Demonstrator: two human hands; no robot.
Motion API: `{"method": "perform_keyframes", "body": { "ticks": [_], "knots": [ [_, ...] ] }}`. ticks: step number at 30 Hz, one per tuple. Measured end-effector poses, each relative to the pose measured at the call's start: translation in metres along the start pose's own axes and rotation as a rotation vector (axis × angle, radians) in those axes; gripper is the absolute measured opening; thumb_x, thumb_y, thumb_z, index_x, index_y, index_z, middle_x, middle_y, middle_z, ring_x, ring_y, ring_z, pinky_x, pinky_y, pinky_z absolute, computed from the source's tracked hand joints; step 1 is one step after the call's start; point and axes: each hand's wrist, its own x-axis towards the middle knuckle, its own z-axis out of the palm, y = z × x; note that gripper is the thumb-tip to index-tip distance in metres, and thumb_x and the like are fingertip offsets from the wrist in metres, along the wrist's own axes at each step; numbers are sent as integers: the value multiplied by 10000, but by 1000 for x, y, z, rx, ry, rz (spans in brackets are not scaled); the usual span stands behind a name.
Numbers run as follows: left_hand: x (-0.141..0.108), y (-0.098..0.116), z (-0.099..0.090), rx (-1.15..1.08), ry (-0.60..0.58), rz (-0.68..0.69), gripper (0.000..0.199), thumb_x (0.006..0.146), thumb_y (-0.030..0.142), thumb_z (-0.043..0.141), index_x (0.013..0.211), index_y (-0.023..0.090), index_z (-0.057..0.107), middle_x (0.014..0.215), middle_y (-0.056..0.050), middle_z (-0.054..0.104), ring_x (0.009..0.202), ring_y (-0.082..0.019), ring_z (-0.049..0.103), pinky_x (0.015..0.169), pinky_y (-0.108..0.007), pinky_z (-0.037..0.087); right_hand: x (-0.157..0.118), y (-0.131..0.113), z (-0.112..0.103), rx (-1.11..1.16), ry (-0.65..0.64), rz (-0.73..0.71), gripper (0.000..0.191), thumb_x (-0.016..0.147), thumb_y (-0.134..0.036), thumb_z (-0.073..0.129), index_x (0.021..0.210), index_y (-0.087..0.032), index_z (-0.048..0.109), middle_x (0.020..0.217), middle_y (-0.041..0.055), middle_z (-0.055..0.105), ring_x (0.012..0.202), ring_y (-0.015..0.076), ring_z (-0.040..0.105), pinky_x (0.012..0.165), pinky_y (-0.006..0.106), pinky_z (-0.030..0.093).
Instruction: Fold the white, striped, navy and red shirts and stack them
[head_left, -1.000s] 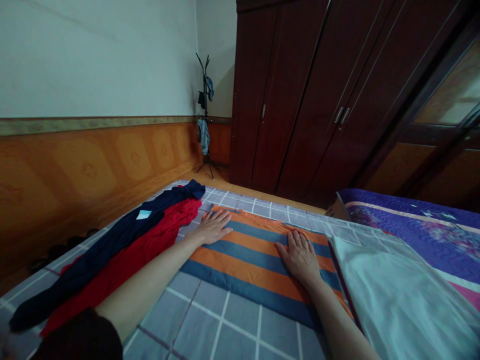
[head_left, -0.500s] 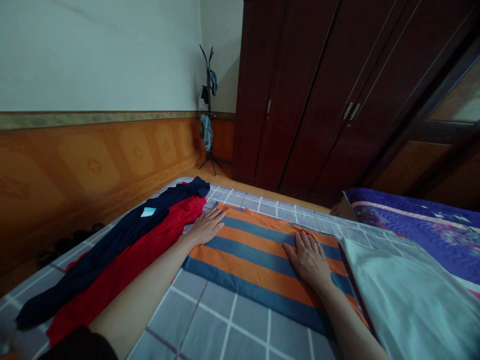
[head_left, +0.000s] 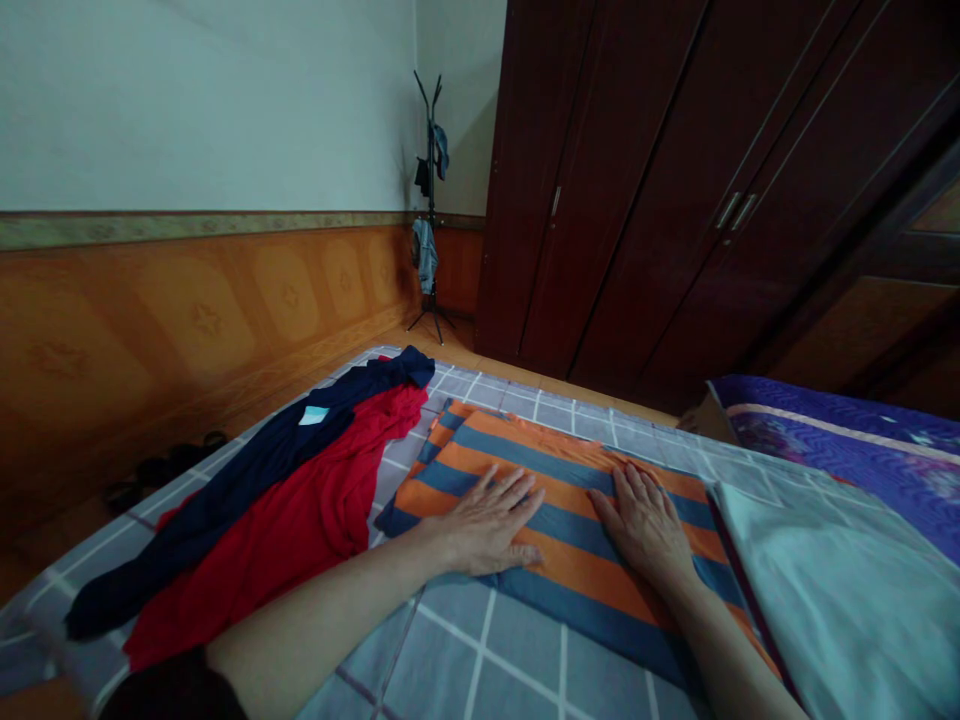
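An orange and blue-grey striped shirt (head_left: 577,562) lies folded flat on a grey checked bedsheet (head_left: 480,650). My left hand (head_left: 495,520) rests on the left part of the shirt, palm down with its fingers apart. On the shirt's right half my right hand (head_left: 646,518) also lies flat, fingers spread. A narrow strip of the shirt shows as a separate layer along its left edge. To the left, a navy garment (head_left: 262,490) with a pale label lies on a crumpled red garment (head_left: 322,500). Beside the shirt on the right is a pale green-white cloth (head_left: 840,590).
Past the bed's far edge stand a dark wooden wardrobe (head_left: 630,200) and a black coat rack (head_left: 431,200) with items hanging on it. A purple patterned bedspread (head_left: 840,440) lies at the right. Dark shoes (head_left: 165,465) sit on the floor at the left.
My left hand has moved right from the shirt's left edge toward its middle. My right hand stays at the same place on the shirt. The view has shifted slightly.
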Motion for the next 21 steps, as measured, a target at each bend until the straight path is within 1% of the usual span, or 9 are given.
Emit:
{"method": "perform_keyframes", "body": {
  "ticks": [3, 7, 9, 10, 12, 14, 17, 19, 21],
  "knots": [
    [-2, -27, -3, 37, 20, -127, 752, 907, 648, 187, 1487, 177, 105, 1550, -94, 61, 1425, -220, -12, 1146, -441, 3, 0, 1, 0, 6, 5, -13, 606, 912, -456, 320, 1324, -33, 452, 1398, 212, 413, 1320, 322, 312, 1046, 491, 288],
    [-10, -73, -20, 120, 54, -364, 722, 924, 603, 223, 1478, 144, 163, 1544, -103, 87, 1425, -236, 34, 1144, -448, 43, -1, 1, 0, -20, 4, -34, 611, 912, -448, 350, 1337, -18, 436, 1405, 217, 400, 1319, 334, 309, 1044, 491, 291],
    [-15, -86, -28, 166, 105, -504, 699, 932, 560, 261, 1468, 114, 200, 1535, -128, 133, 1422, -262, 69, 1137, -477, 52, -1, 1, 0, -28, -1, -36, 607, 916, -441, 352, 1340, -15, 433, 1401, 217, 404, 1315, 335, 315, 1044, 488, 289],
    [-16, -88, -31, 183, 138, -547, 686, 937, 536, 268, 1463, 99, 211, 1530, -138, 155, 1420, -270, 84, 1135, -486, 53, -1, 1, 0, -30, -4, -35, 605, 917, -441, 351, 1340, -16, 433, 1399, 216, 407, 1313, 335, 320, 1044, 486, 289],
    [-15, -81, -33, 194, 198, -526, 657, 950, 499, 256, 1464, 92, 204, 1530, -134, 166, 1420, -261, 91, 1139, -479, 54, 0, 2, -1, -32, -6, -28, 605, 914, -444, 356, 1336, -17, 438, 1395, 211, 415, 1306, 335, 329, 1045, 477, 288],
    [-10, -62, -32, 171, 213, -383, 635, 960, 483, 241, 1473, 117, 168, 1539, -102, 150, 1424, -231, 71, 1147, -455, 41, 1, 3, -2, -25, -5, -20, 607, 908, -449, 368, 1331, -19, 445, 1391, 205, 422, 1302, 335, 337, 1049, 471, 283],
    [-3, -25, -24, 92, 167, -147, 645, 961, 504, 237, 1483, 149, 105, 1549, -77, 118, 1427, -198, 29, 1154, -427, 14, 2, -1, -7, 12, -5, 13, 608, 899, -449, 391, 1318, -14, 453, 1377, 213, 436, 1293, 343, 352, 1046, 472, 293],
    [-1, -4, -18, 39, 135, -47, 682, 955, 530, 240, 1486, 149, 45, 1553, -84, 75, 1426, -194, -9, 1155, -421, 5, 1, -11, -14, 66, 11, 10, 583, 905, -428, 377, 1312, -19, 455, 1381, 224, 428, 1298, 343, 353, 1034, 478, 314],
    [-1, 8, -11, -1, 111, 17, 747, 937, 576, 245, 1483, 136, -13, 1553, -100, 22, 1422, -200, -48, 1155, -424, 3, -4, -29, -22, 155, 54, -66, 549, 923, -391, 335, 1325, -31, 436, 1406, 225, 395, 1324, 326, 325, 1033, 485, 326]
  ]
}}
